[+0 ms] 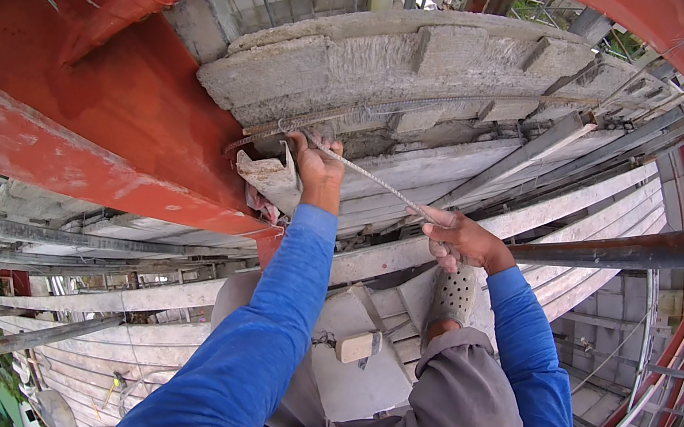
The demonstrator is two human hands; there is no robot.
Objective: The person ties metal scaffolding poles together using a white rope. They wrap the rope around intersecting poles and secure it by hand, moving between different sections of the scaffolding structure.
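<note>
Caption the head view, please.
Left hand and right hand hold a thin ribbed rebar near a red beam and rough concrete.

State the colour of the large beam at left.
The beam is orange-red, clearest in the head view.

This is a building site, shown by a red steel beam [142,92] at upper left, rough concrete [366,61] curving across upper centre, and a metal pole [622,251] at right.

Pale board [367,393]; tan block [354,348] apparently resting on it.
</note>
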